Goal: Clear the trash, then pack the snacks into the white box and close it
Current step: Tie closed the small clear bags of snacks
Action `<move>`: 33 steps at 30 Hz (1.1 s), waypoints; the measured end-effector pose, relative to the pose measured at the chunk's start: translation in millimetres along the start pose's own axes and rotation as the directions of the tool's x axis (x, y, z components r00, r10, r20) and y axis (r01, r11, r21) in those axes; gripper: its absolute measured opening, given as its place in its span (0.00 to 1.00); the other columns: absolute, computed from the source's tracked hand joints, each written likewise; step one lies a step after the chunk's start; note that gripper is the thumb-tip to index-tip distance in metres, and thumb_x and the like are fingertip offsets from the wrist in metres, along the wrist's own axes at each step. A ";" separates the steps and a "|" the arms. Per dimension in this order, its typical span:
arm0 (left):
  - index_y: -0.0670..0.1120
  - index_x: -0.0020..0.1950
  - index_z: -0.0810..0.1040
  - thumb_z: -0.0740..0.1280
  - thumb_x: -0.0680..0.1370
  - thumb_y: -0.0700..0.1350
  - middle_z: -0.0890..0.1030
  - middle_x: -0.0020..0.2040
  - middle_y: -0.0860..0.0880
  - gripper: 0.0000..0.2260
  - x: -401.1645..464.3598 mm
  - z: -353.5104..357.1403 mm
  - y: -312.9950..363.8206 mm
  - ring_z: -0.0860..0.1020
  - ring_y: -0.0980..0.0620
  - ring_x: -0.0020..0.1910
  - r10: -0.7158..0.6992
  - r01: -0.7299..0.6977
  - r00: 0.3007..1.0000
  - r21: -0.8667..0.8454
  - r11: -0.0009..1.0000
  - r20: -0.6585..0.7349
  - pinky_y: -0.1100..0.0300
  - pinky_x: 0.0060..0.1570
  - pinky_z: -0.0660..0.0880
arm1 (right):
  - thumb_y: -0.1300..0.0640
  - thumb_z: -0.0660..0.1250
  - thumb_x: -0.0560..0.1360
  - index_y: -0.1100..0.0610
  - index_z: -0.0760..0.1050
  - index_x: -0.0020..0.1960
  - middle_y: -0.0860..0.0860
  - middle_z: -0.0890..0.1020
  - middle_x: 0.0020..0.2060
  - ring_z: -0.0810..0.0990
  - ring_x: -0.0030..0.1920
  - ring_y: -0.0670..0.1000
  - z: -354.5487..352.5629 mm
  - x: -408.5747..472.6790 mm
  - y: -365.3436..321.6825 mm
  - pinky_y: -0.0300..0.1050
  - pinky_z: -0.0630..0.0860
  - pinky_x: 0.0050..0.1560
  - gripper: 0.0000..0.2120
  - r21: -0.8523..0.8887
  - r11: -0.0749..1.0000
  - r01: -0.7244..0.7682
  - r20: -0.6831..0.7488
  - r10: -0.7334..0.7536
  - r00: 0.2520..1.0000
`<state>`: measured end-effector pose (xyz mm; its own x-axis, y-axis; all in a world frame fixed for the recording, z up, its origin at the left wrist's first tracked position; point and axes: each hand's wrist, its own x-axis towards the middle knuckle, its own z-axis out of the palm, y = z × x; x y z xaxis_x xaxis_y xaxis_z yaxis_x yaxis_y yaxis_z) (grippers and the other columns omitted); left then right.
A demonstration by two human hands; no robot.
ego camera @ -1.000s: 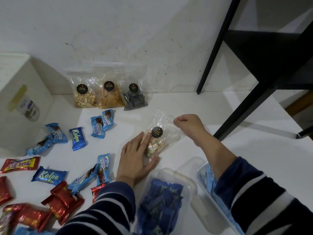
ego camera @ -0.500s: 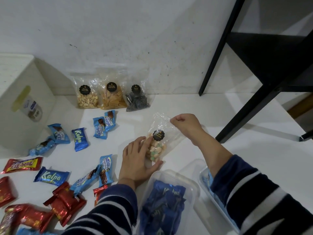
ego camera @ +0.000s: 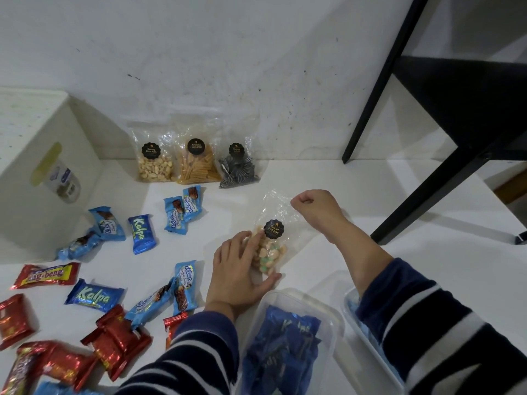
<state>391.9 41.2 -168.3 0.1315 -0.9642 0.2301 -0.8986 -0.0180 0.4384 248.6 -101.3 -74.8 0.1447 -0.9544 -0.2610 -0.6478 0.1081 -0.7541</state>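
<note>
A clear biscuit bag (ego camera: 271,246) with a black round label lies on the white table (ego camera: 385,269), filled with pale and green biscuits. My left hand (ego camera: 238,273) cups its lower end, fingers on the biscuits and thumb under the bottom edge. My right hand (ego camera: 313,206) pinches the bag's clear top edge with curled fingers. Three more clear snack bags lean on the wall: peanuts (ego camera: 154,163), sticks (ego camera: 196,163), dark spirals (ego camera: 238,168). Blue wrapped snacks (ego camera: 141,230) and red wrapped snacks (ego camera: 117,343) lie scattered at the left.
A clear plastic container (ego camera: 328,317) with blue wrappers inside sits at the front, a second tray (ego camera: 370,337) beside it under my right sleeve. A white bin (ego camera: 34,172) stands at the far left. Black furniture legs (ego camera: 427,201) stand at the right.
Both hands and the biscuit bag have stayed nearly in place; my left fingers have curled a little closer round the bag's lower end.
</note>
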 end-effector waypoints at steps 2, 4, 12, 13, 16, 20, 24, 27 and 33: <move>0.55 0.73 0.59 0.62 0.69 0.70 0.67 0.67 0.51 0.37 -0.2 -0.3 -0.1 0.66 0.50 0.64 0.001 -0.001 1.000 -0.009 1.000 0.002 0.53 0.64 0.64 | 0.54 0.63 0.74 0.52 0.71 0.31 0.45 0.68 0.26 0.67 0.32 0.49 1.5 3.5 1.1 0.45 0.66 0.42 0.13 -0.074 0.997 -0.009 -0.011 0.008 1.000; 0.55 0.73 0.59 0.62 0.69 0.69 0.67 0.68 0.50 0.37 0.2 0.5 0.3 0.67 0.49 0.65 0.012 -0.012 1.000 -0.026 1.000 -0.006 0.50 0.66 0.64 | 0.54 0.61 0.75 0.52 0.67 0.29 0.46 0.67 0.26 0.65 0.30 0.49 3.0 5.7 1.4 0.46 0.65 0.43 0.16 -0.116 0.993 -0.025 -0.012 0.024 1.000; 0.60 0.76 0.46 0.57 0.71 0.70 0.54 0.78 0.53 0.39 2.4 3.2 -1.3 0.56 0.53 0.75 0.020 -0.017 0.996 -0.036 0.999 0.082 0.48 0.75 0.49 | 0.50 0.64 0.74 0.51 0.75 0.38 0.43 0.74 0.32 0.73 0.39 0.50 4.1 11.5 -7.1 0.49 0.74 0.49 0.07 -0.138 0.990 0.014 0.030 -0.010 1.000; 0.60 0.76 0.45 0.56 0.71 0.70 0.54 0.78 0.54 0.39 2.5 3.0 -1.2 0.55 0.53 0.76 0.019 -0.017 0.996 -0.032 0.999 0.084 0.49 0.75 0.48 | 0.51 0.64 0.74 0.50 0.74 0.36 0.43 0.74 0.31 0.74 0.40 0.50 5.2 13.5 -7.1 0.51 0.75 0.53 0.08 -0.145 0.989 0.013 0.017 -0.011 1.000; 0.59 0.77 0.47 0.56 0.71 0.70 0.54 0.78 0.54 0.38 2.5 2.3 -1.3 0.55 0.54 0.76 0.015 -0.014 0.996 -0.019 1.000 0.085 0.49 0.75 0.47 | 0.52 0.63 0.74 0.48 0.72 0.33 0.43 0.74 0.32 0.75 0.42 0.52 6.9 16.7 -7.3 0.54 0.76 0.57 0.11 -0.173 0.985 -0.002 0.014 0.004 1.000; 0.59 0.77 0.47 0.56 0.71 0.70 0.55 0.77 0.54 0.38 1.9 3.7 -2.3 0.56 0.53 0.75 0.014 -0.013 0.996 -0.016 1.000 0.084 0.48 0.75 0.50 | 0.50 0.65 0.72 0.48 0.74 0.35 0.42 0.77 0.35 0.78 0.46 0.51 6.5 17.9 -12.4 0.54 0.75 0.59 0.08 -0.183 0.983 -0.001 0.030 0.007 1.000; 0.59 0.77 0.45 0.55 0.71 0.71 0.53 0.78 0.55 0.38 2.7 4.6 -3.4 0.54 0.54 0.76 0.011 -0.012 0.996 0.009 1.000 0.093 0.49 0.75 0.48 | 0.51 0.65 0.72 0.48 0.75 0.34 0.43 0.78 0.36 0.80 0.50 0.53 9.0 19.7 -19.5 0.54 0.75 0.59 0.08 -0.199 0.980 0.025 0.026 -0.020 0.999; 0.60 0.76 0.44 0.55 0.71 0.71 0.52 0.78 0.55 0.38 2.7 3.5 -2.9 0.54 0.54 0.76 0.011 -0.012 0.995 0.002 1.000 0.099 0.49 0.75 0.47 | 0.53 0.64 0.74 0.48 0.73 0.31 0.43 0.77 0.34 0.79 0.50 0.54 12.2 22.5 -21.0 0.56 0.75 0.59 0.13 -0.246 0.969 0.028 0.013 -0.025 1.000; 0.61 0.76 0.42 0.54 0.71 0.71 0.53 0.78 0.55 0.39 2.7 4.4 -3.2 0.55 0.54 0.76 0.011 -0.011 0.996 0.001 1.000 0.093 0.50 0.75 0.47 | 0.48 0.66 0.72 0.53 0.78 0.37 0.45 0.79 0.35 0.79 0.49 0.53 14.5 27.0 -23.6 0.53 0.74 0.58 0.10 -0.225 0.973 0.039 0.057 -0.027 0.998</move>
<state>393.3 37.5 -172.9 0.0821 -0.9847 0.1536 -0.9003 -0.0071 0.4351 278.6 -125.6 -72.8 0.2045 -0.9395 -0.2749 -0.7935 0.0053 -0.6085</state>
